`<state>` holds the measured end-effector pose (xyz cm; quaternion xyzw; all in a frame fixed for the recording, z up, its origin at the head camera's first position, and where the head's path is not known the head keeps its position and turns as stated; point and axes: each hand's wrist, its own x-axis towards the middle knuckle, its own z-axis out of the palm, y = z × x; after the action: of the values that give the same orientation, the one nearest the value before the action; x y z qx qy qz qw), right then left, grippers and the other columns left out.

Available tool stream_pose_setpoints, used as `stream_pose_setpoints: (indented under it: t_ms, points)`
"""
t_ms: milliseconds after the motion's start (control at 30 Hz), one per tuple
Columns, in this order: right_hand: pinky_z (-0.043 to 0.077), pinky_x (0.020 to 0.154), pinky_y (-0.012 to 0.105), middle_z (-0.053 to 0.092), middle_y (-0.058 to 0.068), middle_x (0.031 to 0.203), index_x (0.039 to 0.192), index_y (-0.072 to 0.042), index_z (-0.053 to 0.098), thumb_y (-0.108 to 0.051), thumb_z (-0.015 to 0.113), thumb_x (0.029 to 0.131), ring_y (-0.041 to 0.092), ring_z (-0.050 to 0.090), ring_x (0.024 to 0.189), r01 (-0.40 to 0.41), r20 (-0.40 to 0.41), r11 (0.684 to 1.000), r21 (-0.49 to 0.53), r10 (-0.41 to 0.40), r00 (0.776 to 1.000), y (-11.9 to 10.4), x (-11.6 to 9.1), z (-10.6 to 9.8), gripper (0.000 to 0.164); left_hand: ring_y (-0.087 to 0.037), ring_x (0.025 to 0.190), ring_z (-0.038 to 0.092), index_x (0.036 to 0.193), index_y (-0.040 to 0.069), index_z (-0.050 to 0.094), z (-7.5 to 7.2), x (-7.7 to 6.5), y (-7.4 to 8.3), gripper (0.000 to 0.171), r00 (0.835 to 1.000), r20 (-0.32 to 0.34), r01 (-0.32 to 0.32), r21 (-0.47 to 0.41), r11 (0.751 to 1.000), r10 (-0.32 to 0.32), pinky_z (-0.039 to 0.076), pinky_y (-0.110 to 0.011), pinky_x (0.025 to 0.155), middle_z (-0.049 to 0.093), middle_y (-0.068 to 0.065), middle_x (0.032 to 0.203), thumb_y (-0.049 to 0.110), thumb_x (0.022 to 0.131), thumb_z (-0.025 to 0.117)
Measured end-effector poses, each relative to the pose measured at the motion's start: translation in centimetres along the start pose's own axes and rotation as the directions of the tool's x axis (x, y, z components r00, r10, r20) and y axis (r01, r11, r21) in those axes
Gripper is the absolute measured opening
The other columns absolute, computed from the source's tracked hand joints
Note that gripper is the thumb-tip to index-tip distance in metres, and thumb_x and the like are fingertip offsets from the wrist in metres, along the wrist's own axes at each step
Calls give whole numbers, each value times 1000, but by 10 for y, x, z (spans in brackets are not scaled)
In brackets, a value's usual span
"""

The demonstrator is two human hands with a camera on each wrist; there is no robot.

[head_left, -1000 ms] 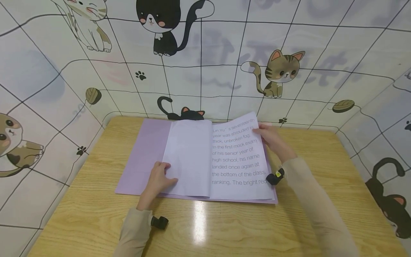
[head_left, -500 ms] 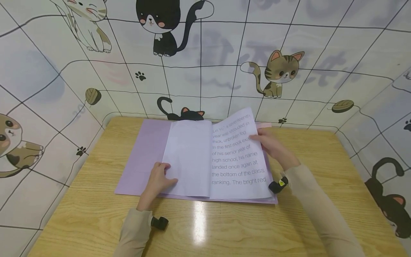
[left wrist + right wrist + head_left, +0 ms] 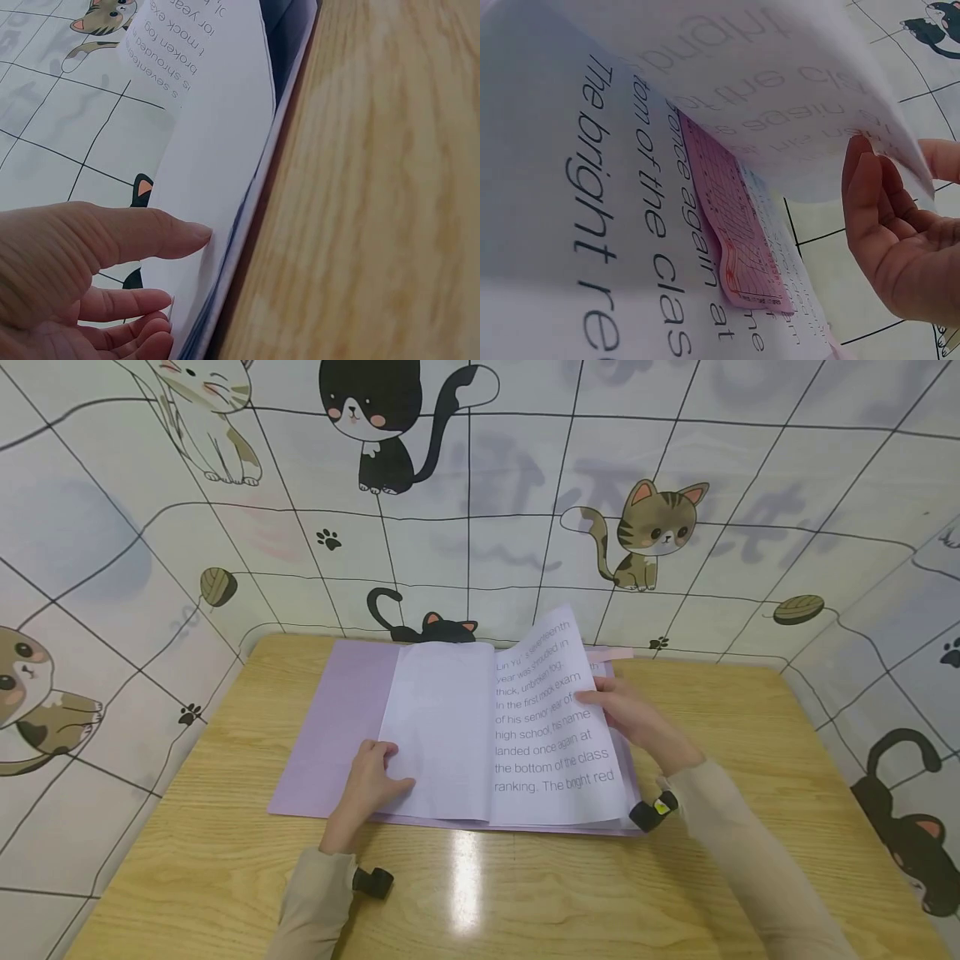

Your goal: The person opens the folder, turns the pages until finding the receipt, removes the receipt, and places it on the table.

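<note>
An open booklet with a purple cover point(image 3: 333, 727) lies flat, a blank white page point(image 3: 442, 735) on its left side. My left hand point(image 3: 367, 783) rests on that page near its lower left, thumb point(image 3: 176, 234) on the paper and fingers by its left edge. With thumb and fingers my right hand point(image 3: 630, 712) pinches the right edge of a printed page point(image 3: 543, 727), which curves up off the sheets below. Beneath it, in the right wrist view, a pink printed slip point(image 3: 739, 240) lies on another page with large text. In the head view one end of the slip sticks out at the top right.
The wooden table point(image 3: 555, 893) extends in front of the booklet and to both sides. Behind it stands a white wall covering point(image 3: 510, 552) with grid lines and cartoon cats. A small black device point(image 3: 372, 882) sits at the left wrist, another point(image 3: 652, 811) at the right.
My right hand has drawn the printed page's edge leftward and slightly nearer, lifting it more and uncovering the pink slip's end and text below. My left hand has stayed in place.
</note>
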<state>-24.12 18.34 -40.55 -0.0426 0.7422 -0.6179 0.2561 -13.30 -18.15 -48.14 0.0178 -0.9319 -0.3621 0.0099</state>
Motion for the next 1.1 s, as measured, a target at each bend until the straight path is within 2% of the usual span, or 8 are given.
stream_pose_setpoints:
  t_ms: [200,433,667,733,933,1100]
  points:
    - [52,78,34,65,10,108,136,3,40,-16,53,94,21,66,88,-3,21,1000,-17,3,1000,4,-7,3,48,-25,79,43,107,-13,56,1,0,1,51,1000,1,-2,2,1000,2,40,-36,70,45,-15,90,8,67,80]
    - [50,80,33,64,7,109,137,1,39,-20,52,94,20,64,91,4,45,1000,-7,-3,999,-1,-11,8,49,-26,80,44,108,-14,56,0,-4,5,50,1000,-12,-17,25,1000,17,43,-39,71,46,-18,94,7,68,78]
    - [52,75,30,66,1,99,137,3,37,-19,48,96,17,65,85,38,56,998,50,-41,998,-8,-14,11,47,-34,97,50,110,-12,56,0,-6,9,49,1000,-2,-7,59,998,8,46,-47,86,49,-22,107,11,71,76]
    - [52,74,31,66,0,98,137,4,36,-18,47,97,16,66,85,48,62,996,74,-52,997,-11,-14,12,47,-34,98,50,111,-12,56,0,-7,11,49,1000,-3,-18,55,998,18,46,-48,86,50,-23,108,12,72,76]
    - [53,73,31,66,0,97,137,3,36,-17,47,97,17,66,85,70,63,992,100,-77,995,-18,-13,16,47,-34,98,54,110,-10,58,0,-10,22,47,995,-14,-98,38,994,99,47,-46,85,53,-23,110,13,73,75]
    - [53,72,31,67,1,96,135,5,38,-14,46,96,16,67,83,92,70,990,106,-100,993,-25,-11,21,44,-30,90,56,107,-8,60,-2,-15,37,43,976,-50,-214,8,977,214,49,-43,76,57,-18,105,11,72,76]
